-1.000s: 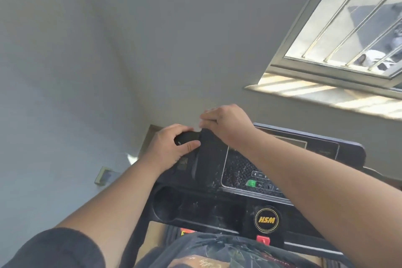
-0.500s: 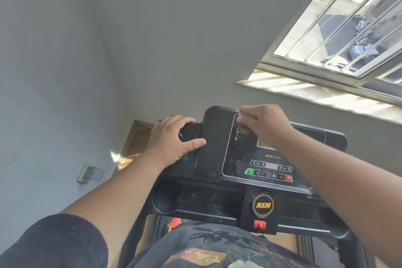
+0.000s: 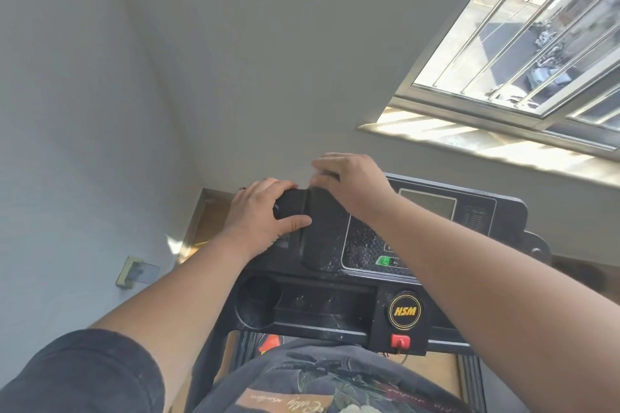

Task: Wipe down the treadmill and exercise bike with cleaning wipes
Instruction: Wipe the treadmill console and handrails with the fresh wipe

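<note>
Head view: hands (image 3: 265, 211) gripping console (image 3: 322, 228).

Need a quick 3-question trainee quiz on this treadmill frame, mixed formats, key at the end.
1. True or false: the left hand grips the console's left end.
2. The right hand is at the console's: A) top edge B) red clip C) cup holder
3. Fill in: the round logo reads ___.

Key: 1 true; 2 A; 3 HSM
</note>
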